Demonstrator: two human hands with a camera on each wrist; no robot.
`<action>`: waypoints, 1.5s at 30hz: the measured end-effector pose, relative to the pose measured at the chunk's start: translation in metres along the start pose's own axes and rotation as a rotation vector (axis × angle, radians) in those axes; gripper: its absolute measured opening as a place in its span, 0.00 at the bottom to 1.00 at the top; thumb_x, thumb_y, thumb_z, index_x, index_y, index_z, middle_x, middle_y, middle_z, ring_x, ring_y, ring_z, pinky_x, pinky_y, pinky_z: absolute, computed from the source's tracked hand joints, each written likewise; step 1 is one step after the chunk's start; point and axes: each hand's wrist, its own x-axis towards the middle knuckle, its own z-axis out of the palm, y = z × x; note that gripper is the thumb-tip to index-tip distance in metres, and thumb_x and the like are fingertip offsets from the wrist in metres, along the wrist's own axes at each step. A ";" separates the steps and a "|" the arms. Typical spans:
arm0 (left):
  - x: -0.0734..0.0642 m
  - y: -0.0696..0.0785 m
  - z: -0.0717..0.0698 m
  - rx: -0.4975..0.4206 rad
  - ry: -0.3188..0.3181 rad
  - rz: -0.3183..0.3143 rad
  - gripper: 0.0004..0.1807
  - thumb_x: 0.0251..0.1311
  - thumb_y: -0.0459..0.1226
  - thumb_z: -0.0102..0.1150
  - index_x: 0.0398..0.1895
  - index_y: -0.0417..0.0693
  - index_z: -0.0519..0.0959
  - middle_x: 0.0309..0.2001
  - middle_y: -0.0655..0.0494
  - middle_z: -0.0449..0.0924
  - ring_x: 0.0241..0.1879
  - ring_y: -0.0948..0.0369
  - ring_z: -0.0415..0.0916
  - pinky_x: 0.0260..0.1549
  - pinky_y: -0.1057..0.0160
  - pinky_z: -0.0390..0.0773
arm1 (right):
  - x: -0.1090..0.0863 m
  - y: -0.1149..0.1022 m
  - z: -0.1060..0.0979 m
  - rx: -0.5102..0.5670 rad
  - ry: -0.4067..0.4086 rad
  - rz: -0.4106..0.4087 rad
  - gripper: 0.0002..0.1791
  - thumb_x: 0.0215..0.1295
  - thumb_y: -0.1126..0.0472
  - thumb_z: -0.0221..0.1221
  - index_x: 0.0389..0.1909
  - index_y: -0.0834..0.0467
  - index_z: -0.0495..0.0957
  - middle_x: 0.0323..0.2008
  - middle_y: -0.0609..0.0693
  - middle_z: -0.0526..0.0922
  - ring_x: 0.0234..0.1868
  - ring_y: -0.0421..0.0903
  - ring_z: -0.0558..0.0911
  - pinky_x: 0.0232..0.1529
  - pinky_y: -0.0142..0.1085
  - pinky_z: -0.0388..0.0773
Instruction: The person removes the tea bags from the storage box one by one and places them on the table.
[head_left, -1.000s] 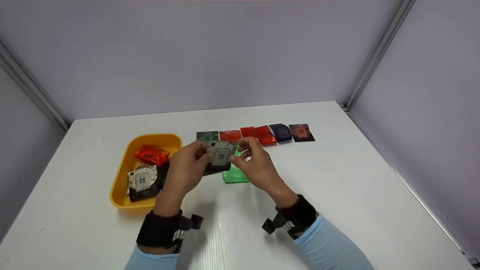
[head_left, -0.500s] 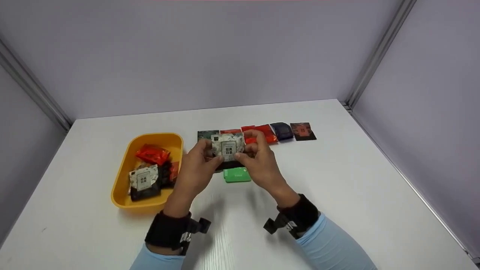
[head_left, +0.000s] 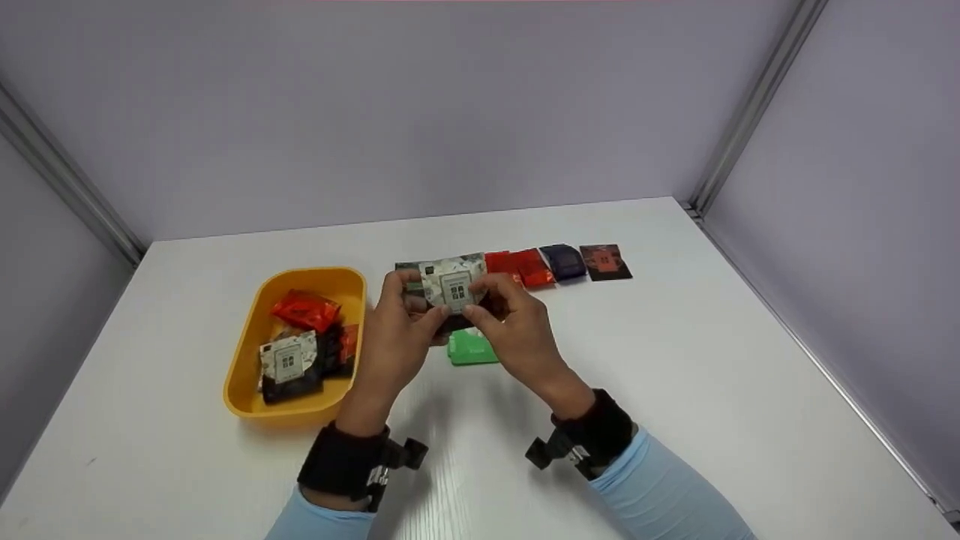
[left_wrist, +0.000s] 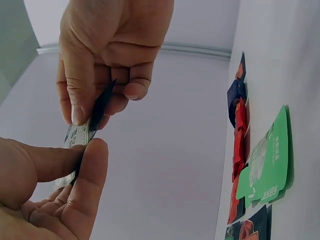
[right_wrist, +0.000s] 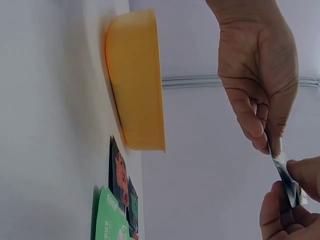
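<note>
White packet (head_left: 454, 282): up off the table (head_left: 712, 360), held between both hands, printed face toward the head camera, dark lower end showing below the thumbs.
Left hand (head_left: 403, 328): pinches the packet's left side, thumb in front, other fingers behind.
Right hand (head_left: 523, 328): pinches the right side, thumb low on the printed face, index finger bent at the right edge.
Lie of the packet: directly within both grips, so neither hand is nearer; roughly square with no clear long axis, its top edge running left to right, right end slightly higher. Both wrist views catch it nearly edge-on.
Change: against a second ago, the left hand sits farther right, and the packet is a little higher, its right end raised. Half a second ago the right index finger reached past the packet's upper right; now it bends at that edge.
Beneath: green packet (head_left: 470, 350) on the table, partly hidden by the right hand.
Beyond: a row on the table, with red packets (head_left: 531, 268), a navy packet (head_left: 562, 262) and a black packet (head_left: 604, 262) at the right end; its left part is mostly covered.
Left side: yellow tray (head_left: 244, 352), holding a red pouch (head_left: 306, 310) and a similar packet (head_left: 291, 364), among others.
</note>
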 end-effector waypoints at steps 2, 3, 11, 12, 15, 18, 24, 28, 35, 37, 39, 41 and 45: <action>0.001 0.000 0.002 0.009 -0.003 0.000 0.33 0.66 0.32 0.66 0.70 0.47 0.63 0.42 0.46 0.83 0.38 0.56 0.85 0.34 0.62 0.86 | 0.001 0.001 -0.002 0.026 0.004 0.013 0.12 0.69 0.64 0.65 0.51 0.53 0.79 0.40 0.47 0.81 0.37 0.43 0.79 0.38 0.34 0.79; 0.001 0.000 0.002 0.021 -0.003 0.000 0.34 0.66 0.32 0.66 0.71 0.48 0.62 0.42 0.46 0.84 0.38 0.57 0.85 0.34 0.62 0.86 | 0.002 0.001 -0.003 0.034 0.011 0.019 0.12 0.68 0.65 0.65 0.50 0.53 0.80 0.39 0.47 0.82 0.36 0.44 0.79 0.37 0.34 0.79; 0.005 -0.004 0.008 0.219 -0.060 0.013 0.22 0.71 0.36 0.62 0.65 0.52 0.71 0.44 0.55 0.84 0.39 0.59 0.85 0.41 0.59 0.85 | 0.013 0.012 -0.019 0.086 0.049 0.081 0.11 0.67 0.66 0.67 0.48 0.57 0.80 0.37 0.53 0.81 0.33 0.47 0.78 0.33 0.32 0.78; 0.006 -0.005 0.009 0.247 -0.069 0.011 0.20 0.71 0.37 0.61 0.64 0.52 0.72 0.44 0.56 0.84 0.40 0.59 0.85 0.42 0.58 0.85 | 0.015 0.016 -0.022 0.089 0.055 0.094 0.10 0.66 0.66 0.67 0.47 0.58 0.80 0.37 0.53 0.81 0.33 0.47 0.78 0.32 0.32 0.78; 0.009 -0.009 0.014 0.306 -0.096 0.003 0.16 0.72 0.37 0.59 0.60 0.52 0.75 0.43 0.56 0.85 0.40 0.59 0.83 0.41 0.57 0.84 | 0.018 0.028 -0.030 0.089 0.063 0.147 0.10 0.67 0.68 0.66 0.47 0.59 0.80 0.36 0.54 0.81 0.32 0.47 0.79 0.31 0.34 0.79; 0.012 -0.014 0.023 0.351 -0.143 0.013 0.12 0.71 0.37 0.60 0.56 0.51 0.79 0.41 0.56 0.85 0.39 0.59 0.81 0.39 0.58 0.82 | 0.019 0.043 -0.039 0.041 0.054 0.221 0.09 0.67 0.68 0.65 0.46 0.58 0.80 0.35 0.54 0.82 0.32 0.46 0.80 0.32 0.39 0.82; 0.018 -0.028 0.046 0.548 -0.247 0.083 0.13 0.69 0.33 0.60 0.54 0.45 0.83 0.44 0.51 0.86 0.43 0.55 0.82 0.42 0.55 0.82 | 0.019 0.077 -0.053 -0.101 -0.011 0.395 0.08 0.66 0.67 0.65 0.44 0.59 0.81 0.35 0.52 0.82 0.33 0.45 0.81 0.32 0.42 0.84; 0.021 -0.040 0.062 0.769 -0.281 0.206 0.12 0.64 0.28 0.61 0.48 0.42 0.86 0.46 0.47 0.87 0.49 0.51 0.83 0.48 0.51 0.82 | 0.019 0.096 -0.058 -0.185 -0.061 0.461 0.09 0.64 0.67 0.66 0.44 0.60 0.81 0.32 0.52 0.81 0.30 0.45 0.81 0.30 0.37 0.82; 0.023 -0.055 0.079 1.018 -0.400 0.259 0.15 0.68 0.30 0.59 0.56 0.37 0.83 0.60 0.41 0.79 0.65 0.45 0.73 0.66 0.49 0.71 | 0.023 0.115 -0.056 -0.348 -0.148 0.484 0.12 0.62 0.65 0.66 0.46 0.59 0.81 0.31 0.51 0.82 0.24 0.42 0.77 0.24 0.34 0.75; 0.022 -0.056 0.082 1.034 -0.432 0.239 0.17 0.70 0.32 0.57 0.60 0.36 0.81 0.62 0.41 0.78 0.67 0.44 0.71 0.67 0.48 0.71 | 0.023 0.118 -0.056 -0.387 -0.177 0.481 0.15 0.61 0.65 0.66 0.49 0.60 0.81 0.35 0.53 0.84 0.28 0.44 0.79 0.29 0.36 0.77; 0.021 -0.055 0.084 1.035 -0.448 0.231 0.17 0.71 0.32 0.56 0.60 0.36 0.80 0.62 0.41 0.77 0.67 0.43 0.71 0.65 0.47 0.73 | 0.024 0.119 -0.055 -0.436 -0.207 0.464 0.18 0.60 0.65 0.66 0.52 0.60 0.81 0.41 0.56 0.86 0.35 0.47 0.81 0.38 0.40 0.79; 0.020 -0.054 0.086 1.039 -0.455 0.238 0.17 0.73 0.33 0.54 0.61 0.36 0.80 0.62 0.41 0.77 0.66 0.43 0.71 0.64 0.47 0.74 | 0.025 0.119 -0.055 -0.492 -0.239 0.438 0.19 0.60 0.64 0.65 0.54 0.60 0.82 0.48 0.57 0.86 0.43 0.50 0.82 0.48 0.44 0.78; 0.017 -0.050 0.087 1.056 -0.438 0.295 0.16 0.73 0.32 0.53 0.57 0.35 0.82 0.59 0.41 0.79 0.62 0.43 0.74 0.61 0.47 0.76 | 0.026 0.118 -0.054 -0.556 -0.284 0.399 0.20 0.61 0.64 0.65 0.55 0.60 0.82 0.53 0.57 0.85 0.51 0.54 0.82 0.56 0.49 0.76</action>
